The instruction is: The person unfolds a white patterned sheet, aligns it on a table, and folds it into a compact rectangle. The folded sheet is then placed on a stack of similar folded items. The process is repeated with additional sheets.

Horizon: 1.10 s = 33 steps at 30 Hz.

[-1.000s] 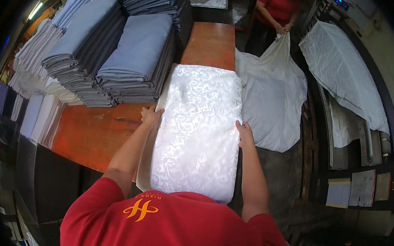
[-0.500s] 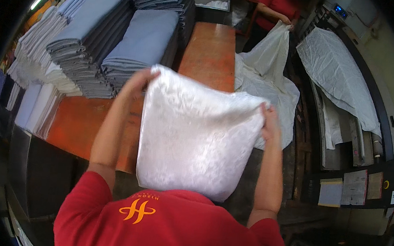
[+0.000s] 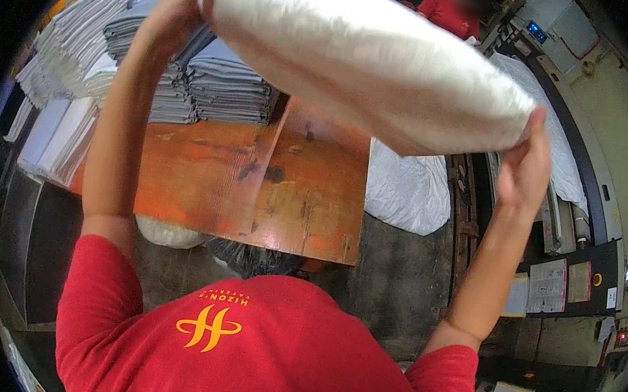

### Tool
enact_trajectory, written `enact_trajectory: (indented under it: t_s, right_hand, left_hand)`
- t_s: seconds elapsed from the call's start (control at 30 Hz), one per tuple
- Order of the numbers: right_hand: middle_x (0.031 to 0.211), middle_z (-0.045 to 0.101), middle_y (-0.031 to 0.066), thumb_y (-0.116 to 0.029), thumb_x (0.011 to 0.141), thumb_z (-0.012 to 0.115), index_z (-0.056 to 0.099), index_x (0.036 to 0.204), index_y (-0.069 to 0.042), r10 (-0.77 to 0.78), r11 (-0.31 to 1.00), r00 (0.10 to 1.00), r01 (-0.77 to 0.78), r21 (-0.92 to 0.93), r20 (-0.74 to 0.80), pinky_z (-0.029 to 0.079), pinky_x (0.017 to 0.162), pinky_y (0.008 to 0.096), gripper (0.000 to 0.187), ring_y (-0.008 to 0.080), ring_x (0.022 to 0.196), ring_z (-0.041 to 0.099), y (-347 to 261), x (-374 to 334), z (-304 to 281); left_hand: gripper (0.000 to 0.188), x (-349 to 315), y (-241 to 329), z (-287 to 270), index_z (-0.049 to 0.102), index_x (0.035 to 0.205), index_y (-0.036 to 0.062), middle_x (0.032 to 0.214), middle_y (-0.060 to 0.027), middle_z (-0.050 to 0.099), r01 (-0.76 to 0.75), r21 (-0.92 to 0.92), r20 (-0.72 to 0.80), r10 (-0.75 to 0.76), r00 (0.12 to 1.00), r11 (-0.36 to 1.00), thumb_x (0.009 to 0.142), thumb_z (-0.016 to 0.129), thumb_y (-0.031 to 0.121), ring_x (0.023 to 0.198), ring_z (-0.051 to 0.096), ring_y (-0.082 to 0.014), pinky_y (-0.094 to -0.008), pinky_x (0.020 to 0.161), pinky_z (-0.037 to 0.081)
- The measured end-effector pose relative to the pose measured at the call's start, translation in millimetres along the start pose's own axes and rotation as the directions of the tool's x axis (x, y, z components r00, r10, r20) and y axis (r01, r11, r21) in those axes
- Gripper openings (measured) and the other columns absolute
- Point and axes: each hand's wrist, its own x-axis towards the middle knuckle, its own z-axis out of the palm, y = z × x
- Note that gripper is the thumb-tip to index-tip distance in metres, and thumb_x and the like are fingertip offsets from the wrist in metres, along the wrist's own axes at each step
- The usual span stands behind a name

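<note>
A white cloth [image 3: 370, 66] is held up and stretched out between my two raised hands, its lower edge sagging into a rounded fold. At its left corner my left hand [image 3: 184, 13] is closed on the fabric, the fingertips partly hidden by it. Gripping the opposite corner, lower and to the right, is my right hand [image 3: 525, 170], with its fingers largely behind the cloth edge. Beneath the cloth lies a worn orange wooden table [image 3: 292, 194], which the cloth does not appear to touch.
Grey folded cloths [image 3: 230, 88] stand in stacks on the table's left, beside white folded cloths [image 3: 66, 40]. More white fabric [image 3: 408, 189] lies right of the table. A person in red [image 3: 453, 18] stands beyond. At right runs a long dark machine [image 3: 606, 184] with white cloth over it.
Both my hands have risen and spread wider apart, lifting the white cloth from chest level up and away. More tabletop shows now. The other person's hands have become hidden behind the cloth.
</note>
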Motion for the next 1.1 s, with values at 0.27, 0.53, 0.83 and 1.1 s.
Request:
enact_trajectory:
  t_s: [0.27, 0.53, 0.83, 1.1]
  right_hand:
    - [0.1, 0.057, 0.0016, -0.011, 0.091, 0.057, 0.056, 0.101, -0.004, 0.491, 0.867, 0.816, -0.49, 0.086, -0.305, 0.039, 0.087, 0.0289, 0.012, 0.0116, 0.094, 0.05, 138, -282, -66]
    - [0.082, 0.052, -0.0039, -0.021, 0.09, 0.064, 0.059, 0.088, -0.005, 0.649, 0.61, 0.706, -0.705, -0.362, -0.283, 0.037, 0.07, 0.0243, 0.017, 0.0083, 0.077, 0.045, 206, -413, -116]
    - [0.133, 0.043, 0.0094, -0.02, 0.085, 0.071, 0.063, 0.098, -0.001, 0.345, 0.903, 0.884, -0.404, -0.146, -0.315, 0.036, 0.101, 0.0306, 0.025, 0.02, 0.123, 0.041, 117, -393, -85]
    - [0.136, 0.046, 0.0148, -0.025, 0.088, 0.067, 0.059, 0.109, 0.004, 0.302, 0.939, 0.946, -0.316, -0.138, -0.114, 0.038, 0.102, 0.034, 0.036, 0.0214, 0.121, 0.048, 109, -324, -102]
  left_hand:
    - [0.036, -270, -171, -41, 0.063, 0.113, 0.0012, 0.104, -0.0028, 0.065, 0.478, 0.14, -0.205, -0.447, 0.871, 0.867, 0.085, 0.068, 0.023, 0.093, 0.056, -0.0126, -0.0289, 0.086, 0.042]
    - [0.032, -399, -262, -70, 0.063, 0.112, 0.0005, 0.103, -0.003, 0.066, 0.679, 0.176, -0.179, -0.655, 0.734, 0.713, 0.086, 0.067, 0.02, 0.093, 0.057, -0.0113, -0.0261, 0.088, 0.041]
    - [0.034, -387, -176, -64, 0.064, 0.112, 0.0002, 0.134, -0.0035, 0.047, 0.329, 0.185, -0.167, -0.301, 0.939, 0.926, 0.083, 0.069, 0.017, 0.115, 0.047, -0.013, -0.0267, 0.088, 0.042]
    - [0.044, -314, -165, -68, 0.059, 0.115, 0.0008, 0.105, -0.0048, 0.063, 0.409, 0.28, -0.096, -0.398, 0.912, 0.869, 0.08, 0.066, 0.025, 0.094, 0.058, -0.0156, -0.0294, 0.082, 0.045]
